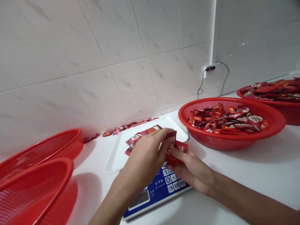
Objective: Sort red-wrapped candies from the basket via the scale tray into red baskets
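Both hands meet above the front of a digital scale [158, 204] with a blue keypad. My right hand [194, 170] is closed around red foil snack packets [182, 146], its thumb over them. My left hand [150, 148] comes over from the left, fingers curled and pinching the upper edge of the same red foil. How many packets are held, and the left fingertips, I cannot make out. More red snack packets [138, 136] lie on the scale's white tray [116, 156], partly hidden behind my left hand.
A red basket [211, 139] full of wrapped packets stands right of the scale, another filled basket [290, 109] beyond it. Two red baskets [63, 165] stand at left. Small red packets [122, 127] line the tiled wall [126, 37]. A cable [202, 82] hangs from a socket.
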The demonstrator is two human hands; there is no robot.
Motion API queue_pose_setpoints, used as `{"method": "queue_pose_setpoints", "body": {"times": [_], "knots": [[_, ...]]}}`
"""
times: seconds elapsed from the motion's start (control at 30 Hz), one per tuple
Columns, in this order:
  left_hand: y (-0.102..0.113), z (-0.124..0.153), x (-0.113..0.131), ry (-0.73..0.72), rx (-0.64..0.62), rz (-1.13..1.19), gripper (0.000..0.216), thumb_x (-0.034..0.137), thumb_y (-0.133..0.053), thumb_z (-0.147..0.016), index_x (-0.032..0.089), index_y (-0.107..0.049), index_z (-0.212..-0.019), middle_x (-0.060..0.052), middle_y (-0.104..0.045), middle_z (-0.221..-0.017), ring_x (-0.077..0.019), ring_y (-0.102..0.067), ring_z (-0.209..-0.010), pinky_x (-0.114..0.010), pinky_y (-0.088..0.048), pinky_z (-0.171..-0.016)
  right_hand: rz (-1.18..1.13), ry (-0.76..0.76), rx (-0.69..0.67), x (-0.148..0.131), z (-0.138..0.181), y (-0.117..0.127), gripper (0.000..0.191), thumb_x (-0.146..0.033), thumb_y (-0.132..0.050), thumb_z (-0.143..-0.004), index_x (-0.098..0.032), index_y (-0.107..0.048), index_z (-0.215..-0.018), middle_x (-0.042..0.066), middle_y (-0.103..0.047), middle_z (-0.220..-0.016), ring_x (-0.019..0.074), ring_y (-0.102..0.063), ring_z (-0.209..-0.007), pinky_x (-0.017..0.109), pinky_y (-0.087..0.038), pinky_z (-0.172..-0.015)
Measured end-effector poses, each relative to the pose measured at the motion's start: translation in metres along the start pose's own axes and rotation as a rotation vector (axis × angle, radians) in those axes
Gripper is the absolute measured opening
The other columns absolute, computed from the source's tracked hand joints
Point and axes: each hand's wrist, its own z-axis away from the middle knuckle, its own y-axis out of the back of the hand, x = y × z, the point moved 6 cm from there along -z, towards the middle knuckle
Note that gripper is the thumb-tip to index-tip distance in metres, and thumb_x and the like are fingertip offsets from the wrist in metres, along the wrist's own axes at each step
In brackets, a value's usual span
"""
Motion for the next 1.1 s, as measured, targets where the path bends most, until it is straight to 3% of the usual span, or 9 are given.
{"method": "queue_pose_setpoints", "body": {"times": [0.1,0.2,0.3,0.37,0.47,0.63,0.9,1.0,1.1], "knots": [[0.013,-0.005,-0.007,-0.059,-0.014,0.002,0.030,0.041,-0.046,-0.097,0.026,-0.067,-0.112,-0.007,-0.067,-0.118,-0.0241,-0.063,-0.108,-0.039,-0.052,-0.089,-0.023,0.060,0.018,-0.015,-0.002,0.000,0.023,-0.032,-0.080,-0.075,-0.017,-0.067,-0.087,0.000,-0.062,-0.074,0.0062,-0.056,-0.060,0.015,-0.041,-0.048],[0.023,-0.014,-0.049,0.026,-0.028,-0.052,0.055,0.061,-0.045,-0.091,0.028,-0.056,-0.133,-0.010,-0.050,-0.144,-0.0328,-0.049,-0.129,-0.047,-0.046,-0.101,0.003,0.240,0.169,-0.054,-0.003,0.011,0.022,-0.032,-0.080,-0.075,-0.016,-0.068,-0.083,0.001,-0.062,-0.074,0.0038,-0.049,-0.054,0.013,-0.034,-0.041],[0.005,-0.014,-0.106,0.241,-0.239,-0.324,0.097,0.078,-0.056,-0.072,0.032,-0.026,-0.153,-0.015,-0.021,-0.161,-0.0508,-0.017,-0.143,-0.071,-0.028,-0.105,0.075,0.581,0.430,-0.108,0.005,0.033,0.019,-0.027,-0.081,-0.073,-0.016,-0.068,-0.081,0.000,-0.062,-0.076,0.0056,-0.052,-0.059,0.015,-0.039,-0.046],[-0.010,-0.012,-0.126,0.267,-0.341,-0.368,0.098,0.081,-0.052,-0.073,0.037,-0.019,-0.154,-0.012,-0.012,-0.163,-0.0527,-0.007,-0.144,-0.076,-0.021,-0.105,0.110,0.773,0.566,-0.134,0.012,0.045,0.017,-0.025,-0.080,-0.072,-0.017,-0.066,-0.077,-0.001,-0.059,-0.072,0.0071,-0.053,-0.061,0.018,-0.042,-0.049],[-0.024,-0.014,-0.126,0.200,-0.384,-0.344,0.086,0.079,-0.048,-0.078,0.039,-0.027,-0.151,-0.009,-0.022,-0.162,-0.0484,-0.016,-0.144,-0.071,-0.023,-0.107,0.143,0.878,0.639,-0.145,0.015,0.053,0.020,-0.027,-0.080,-0.071,-0.018,-0.063,-0.075,-0.002,-0.057,-0.071,0.0090,-0.054,-0.064,0.022,-0.046,-0.054],[-0.021,-0.020,-0.107,0.110,-0.197,-0.316,0.054,0.059,-0.047,-0.090,0.032,-0.054,-0.136,-0.010,-0.055,-0.137,-0.0314,-0.055,-0.119,-0.050,-0.043,-0.102,0.333,0.924,0.577,-0.137,0.014,0.044,0.026,-0.035,-0.080,-0.069,-0.021,-0.061,-0.081,-0.002,-0.058,-0.071,0.0120,-0.056,-0.065,0.028,-0.049,-0.060],[-0.018,-0.035,-0.112,0.116,-0.080,-0.416,0.033,0.041,-0.049,-0.092,0.023,-0.068,-0.113,-0.011,-0.062,-0.100,-0.0242,-0.063,-0.081,-0.039,-0.051,-0.077,0.377,0.874,0.567,-0.137,0.012,0.040,0.024,-0.035,-0.076,-0.071,-0.020,-0.057,-0.078,-0.001,-0.057,-0.073,0.0119,-0.054,-0.062,0.028,-0.044,-0.055],[0.005,-0.042,-0.110,0.146,-0.030,-0.403,0.024,0.036,-0.057,-0.086,0.024,-0.072,-0.100,-0.009,-0.065,-0.092,-0.0217,-0.064,-0.075,-0.034,-0.050,-0.072,0.392,0.897,0.520,-0.138,0.012,0.038,0.026,-0.034,-0.077,-0.070,-0.020,-0.059,-0.081,-0.001,-0.059,-0.076,0.0109,-0.053,-0.061,0.027,-0.044,-0.054],[0.059,-0.025,-0.113,0.180,0.089,-0.375,0.029,0.039,-0.058,-0.084,0.023,-0.071,-0.104,-0.008,-0.067,-0.093,-0.0213,-0.064,-0.075,-0.033,-0.050,-0.072,0.408,0.879,0.509,-0.137,0.010,0.040,0.026,-0.036,-0.079,-0.070,-0.020,-0.060,-0.079,-0.001,-0.060,-0.074,0.0107,-0.053,-0.060,0.027,-0.044,-0.053]]}}
